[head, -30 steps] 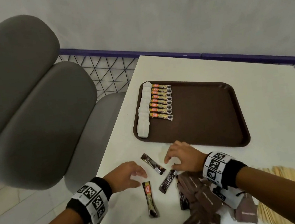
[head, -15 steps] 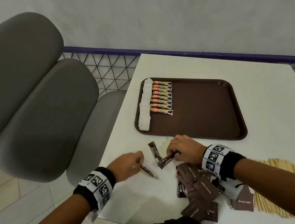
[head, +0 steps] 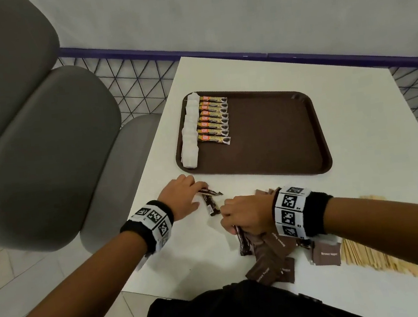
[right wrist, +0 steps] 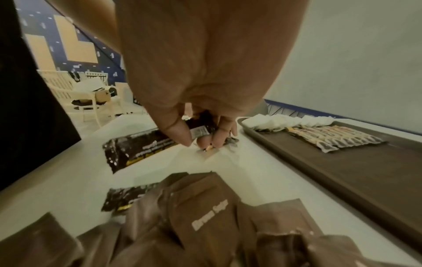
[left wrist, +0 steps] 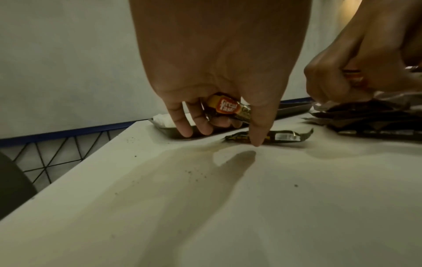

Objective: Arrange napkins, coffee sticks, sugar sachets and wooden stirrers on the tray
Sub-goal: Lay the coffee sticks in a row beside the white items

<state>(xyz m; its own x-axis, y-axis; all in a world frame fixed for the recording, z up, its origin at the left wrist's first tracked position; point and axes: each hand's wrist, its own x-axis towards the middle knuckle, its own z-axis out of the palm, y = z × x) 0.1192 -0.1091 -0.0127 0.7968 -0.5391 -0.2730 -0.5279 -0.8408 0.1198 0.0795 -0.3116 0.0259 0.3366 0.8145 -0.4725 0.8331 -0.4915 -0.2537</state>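
Note:
The brown tray [head: 267, 157] holds a column of white napkins [head: 189, 132] and a row of coffee sticks [head: 214, 120] at its left end. Just in front of the tray, my left hand [head: 195, 188] pinches one coffee stick [left wrist: 226, 108]. A second loose stick [head: 212, 206] lies on the table between my hands. My right hand [head: 229, 223] grips another coffee stick [right wrist: 200, 131] at the edge of the brown sugar sachet pile [head: 273, 255]. Wooden stirrers [head: 370, 254] lie at the right.
The white table [head: 354, 121] ends close to my body and at the left, where a grey padded chair [head: 32, 152] stands. A wire-mesh rail [head: 141, 74] runs behind the table. Most of the tray's surface is bare.
My left hand has moved forward toward the tray with a coffee stick. My right hand has pulled back to the sachet pile and gripped another stick. One stick now lies between them.

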